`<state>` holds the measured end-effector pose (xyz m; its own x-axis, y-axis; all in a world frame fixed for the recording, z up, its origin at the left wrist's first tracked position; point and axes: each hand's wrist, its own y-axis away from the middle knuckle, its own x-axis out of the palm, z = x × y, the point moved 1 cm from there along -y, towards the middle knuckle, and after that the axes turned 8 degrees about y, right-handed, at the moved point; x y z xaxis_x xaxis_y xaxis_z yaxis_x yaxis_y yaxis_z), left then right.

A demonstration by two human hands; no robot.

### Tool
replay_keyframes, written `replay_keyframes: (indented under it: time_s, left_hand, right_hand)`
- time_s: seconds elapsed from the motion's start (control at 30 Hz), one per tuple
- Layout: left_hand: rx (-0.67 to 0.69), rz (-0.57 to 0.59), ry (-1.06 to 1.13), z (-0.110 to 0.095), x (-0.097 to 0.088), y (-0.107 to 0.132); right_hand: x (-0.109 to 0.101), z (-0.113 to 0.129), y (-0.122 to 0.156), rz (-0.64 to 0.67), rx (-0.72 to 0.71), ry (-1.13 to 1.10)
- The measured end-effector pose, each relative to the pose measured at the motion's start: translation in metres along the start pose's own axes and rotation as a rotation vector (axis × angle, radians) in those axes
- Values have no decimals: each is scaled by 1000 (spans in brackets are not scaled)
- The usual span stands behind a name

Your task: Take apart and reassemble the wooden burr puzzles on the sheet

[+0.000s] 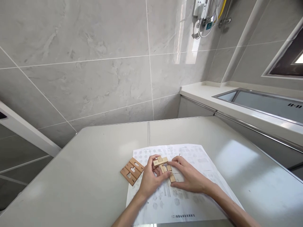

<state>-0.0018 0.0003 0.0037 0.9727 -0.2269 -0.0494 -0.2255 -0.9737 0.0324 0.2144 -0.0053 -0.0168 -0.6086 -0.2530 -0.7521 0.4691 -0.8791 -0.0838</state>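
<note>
Light wooden puzzle pieces, notched and partly interlocked, are gripped between the thumb and fingers of my left hand. My right hand pinches a wooden puzzle piece at the lower right of the cluster, its thumb under the end and its index finger near the top. Whether this piece is joined to the others, I cannot tell. Both hands are above a printed sheet with small diagrams. Left of my left hand lie brown wooden plates with cut-out shapes and numbers, side by side.
The pale table has a seam running toward the grey tiled wall. At the right is a white counter with an inset sink. A power socket with cables hangs at the upper right.
</note>
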Motion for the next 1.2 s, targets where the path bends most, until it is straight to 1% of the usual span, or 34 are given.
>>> replay_keyframes:
  time_s: [0.13, 0.2, 0.27, 0.4, 0.5, 0.63, 0.7, 0.83, 1.2]
  left_hand:
    - [7, 22, 7, 2, 0, 1]
    - [13, 39, 16, 2, 0, 2]
    - [32, 61, 37, 2, 0, 3]
    - [70, 90, 47, 1, 1, 6]
    - [83, 91, 25, 1, 2, 7]
    - [88, 93, 17, 5, 2, 7]
    - [83, 90, 12, 6, 3, 6]
    - [68, 118, 18, 7, 3, 6]
    - [72, 135, -1, 8, 1, 7]
  right_hand:
    - [-3, -3, -1, -23, 48, -101]
    - [-7, -5, -2, -13, 105, -193]
    - [-13, -8, -1, 28, 146, -336]
    - [-19, -9, 0, 105, 129, -648]
    - [-19, -5, 0, 148, 114, -775]
    - [-16, 0, 1, 196, 143, -809]
    - [-15, -1, 1, 206, 127, -805]
    - [-15, -3, 1, 199, 91, -802]
    - [-12, -4, 1, 208, 98, -780]
